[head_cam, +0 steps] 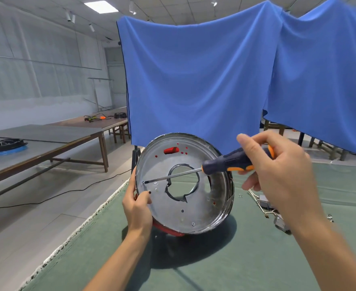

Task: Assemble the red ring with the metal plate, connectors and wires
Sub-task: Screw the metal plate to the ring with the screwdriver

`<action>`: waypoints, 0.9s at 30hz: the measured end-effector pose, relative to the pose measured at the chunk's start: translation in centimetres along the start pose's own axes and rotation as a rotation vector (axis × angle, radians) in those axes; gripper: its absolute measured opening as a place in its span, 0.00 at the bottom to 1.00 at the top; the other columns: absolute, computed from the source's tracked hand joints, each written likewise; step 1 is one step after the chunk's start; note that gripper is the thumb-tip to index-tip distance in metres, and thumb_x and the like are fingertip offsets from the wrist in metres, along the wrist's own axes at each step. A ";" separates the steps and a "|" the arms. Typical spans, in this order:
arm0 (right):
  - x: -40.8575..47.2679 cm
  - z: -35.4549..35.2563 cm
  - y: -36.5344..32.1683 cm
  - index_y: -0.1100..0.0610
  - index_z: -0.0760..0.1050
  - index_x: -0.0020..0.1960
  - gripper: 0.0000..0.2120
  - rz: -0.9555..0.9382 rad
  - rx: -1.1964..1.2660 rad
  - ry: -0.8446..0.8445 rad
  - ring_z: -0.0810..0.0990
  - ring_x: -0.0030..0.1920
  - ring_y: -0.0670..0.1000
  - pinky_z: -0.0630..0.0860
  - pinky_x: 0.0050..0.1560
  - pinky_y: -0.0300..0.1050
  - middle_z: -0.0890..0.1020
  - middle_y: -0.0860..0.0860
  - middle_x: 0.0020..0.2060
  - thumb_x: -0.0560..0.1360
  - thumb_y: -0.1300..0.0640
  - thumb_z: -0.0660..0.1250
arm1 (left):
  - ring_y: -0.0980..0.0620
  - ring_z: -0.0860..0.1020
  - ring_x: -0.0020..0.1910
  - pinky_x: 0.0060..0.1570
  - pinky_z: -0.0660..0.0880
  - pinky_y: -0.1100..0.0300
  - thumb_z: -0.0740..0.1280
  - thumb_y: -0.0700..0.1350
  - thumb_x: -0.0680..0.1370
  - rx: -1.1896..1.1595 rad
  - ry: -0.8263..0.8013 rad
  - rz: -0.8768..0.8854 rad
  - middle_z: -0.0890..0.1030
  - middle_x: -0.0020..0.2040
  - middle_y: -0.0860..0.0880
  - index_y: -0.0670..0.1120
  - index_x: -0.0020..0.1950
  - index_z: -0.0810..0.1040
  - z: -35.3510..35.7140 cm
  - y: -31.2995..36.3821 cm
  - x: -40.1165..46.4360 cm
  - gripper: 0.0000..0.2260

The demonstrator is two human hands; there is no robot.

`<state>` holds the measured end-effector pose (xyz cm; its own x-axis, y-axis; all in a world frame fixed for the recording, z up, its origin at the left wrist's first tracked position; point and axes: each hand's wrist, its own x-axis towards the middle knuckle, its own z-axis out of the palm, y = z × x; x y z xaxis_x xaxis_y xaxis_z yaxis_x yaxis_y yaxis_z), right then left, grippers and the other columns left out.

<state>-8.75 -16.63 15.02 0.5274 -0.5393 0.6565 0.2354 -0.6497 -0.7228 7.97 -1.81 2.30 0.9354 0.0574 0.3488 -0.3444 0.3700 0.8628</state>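
Green cloth table [194, 269] nearest. Left hand [138, 206] grips left rim of metal plate [173, 211], thumb curled onto face, fingers behind. Plate held tilted up above cloth, lower edge near it; red ring [168, 231] showing under bottom edge and through slot near top. Right hand [278, 175] wrapped round screwdriver [231, 160] handle, fingers curled; tip touching screw near plate's left edge. Connectors and wires [265, 206] on cloth right of plate, partly hidden by right hand. Blue cloth [215, 80] hanging behind. Side tables [47, 148] far left.
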 end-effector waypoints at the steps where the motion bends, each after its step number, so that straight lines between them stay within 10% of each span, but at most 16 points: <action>1: 0.1 -0.1 0.1 0.50 0.72 0.39 0.18 0.015 -0.090 -0.010 0.81 0.24 0.50 0.77 0.32 0.51 0.82 0.46 0.28 0.74 0.36 0.60 | 0.63 0.75 0.32 0.31 0.73 0.66 0.57 0.36 0.62 0.000 0.011 0.005 0.83 0.44 0.61 0.60 0.60 0.76 0.1 -0.1 0.0 0.31; 3: 0.4 -0.2 0.5 0.48 0.70 0.41 0.20 0.105 -0.177 -0.110 0.83 0.34 0.53 0.79 0.40 0.57 0.82 0.48 0.31 0.72 0.31 0.57 | 0.62 0.76 0.33 0.31 0.74 0.66 0.57 0.37 0.62 -0.006 0.052 -0.003 0.83 0.44 0.58 0.54 0.65 0.74 0.3 -0.4 0.2 0.32; 7: 0.6 0.3 0.3 0.47 0.70 0.50 0.07 0.149 0.006 -0.266 0.83 0.34 0.50 0.81 0.37 0.54 0.81 0.47 0.36 0.74 0.56 0.66 | 0.61 0.75 0.32 0.31 0.74 0.64 0.57 0.39 0.63 0.005 0.140 -0.032 0.82 0.47 0.52 0.51 0.68 0.73 0.9 -0.9 0.6 0.33; 13: 0.0 0.7 0.7 0.52 0.72 0.39 0.21 0.153 -0.292 -0.233 0.80 0.35 0.59 0.78 0.41 0.52 0.81 0.52 0.33 0.72 0.34 0.59 | 0.57 0.77 0.44 0.42 0.79 0.57 0.58 0.40 0.65 0.056 0.186 -0.060 0.79 0.59 0.49 0.53 0.71 0.69 0.6 -1.4 0.4 0.33; 17: 0.2 0.6 0.7 0.49 0.67 0.48 0.08 0.226 0.009 -0.391 0.78 0.24 0.49 0.73 0.24 0.38 0.81 0.48 0.33 0.74 0.55 0.67 | 0.56 0.78 0.50 0.42 0.78 0.58 0.59 0.39 0.68 0.101 0.183 -0.074 0.77 0.60 0.51 0.54 0.72 0.68 0.1 -1.5 0.3 0.32; 21: -0.1 0.8 0.7 0.50 0.68 0.40 0.16 0.071 -0.121 -0.269 0.77 0.28 0.55 0.73 0.30 0.44 0.80 0.50 0.29 0.72 0.39 0.65 | 0.48 0.77 0.57 0.54 0.79 0.47 0.59 0.42 0.65 0.134 0.158 -0.071 0.77 0.63 0.48 0.54 0.73 0.67 0.0 -1.0 0.0 0.34; 25: -0.4 0.8 -0.2 0.49 0.67 0.47 0.10 0.095 0.028 -0.359 0.80 0.28 0.53 0.77 0.27 0.46 0.82 0.43 0.32 0.73 0.54 0.68 | 0.47 0.77 0.57 0.54 0.78 0.44 0.59 0.41 0.65 0.143 0.147 -0.073 0.77 0.63 0.47 0.53 0.73 0.67 -0.2 -0.9 -0.1 0.34; 27: -0.4 0.6 -0.2 0.51 0.68 0.42 0.13 0.022 -0.053 -0.289 0.78 0.26 0.54 0.74 0.26 0.44 0.81 0.47 0.29 0.73 0.43 0.67 | 0.48 0.78 0.55 0.51 0.80 0.47 0.58 0.41 0.65 0.144 0.132 -0.052 0.77 0.62 0.48 0.53 0.72 0.67 -0.1 -0.9 -0.3 0.33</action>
<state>-8.49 -15.98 14.75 0.7441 -0.3833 0.5471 0.1828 -0.6708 -0.7187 8.01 -2.06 1.38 0.9512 0.1664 0.2599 -0.2947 0.2398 0.9250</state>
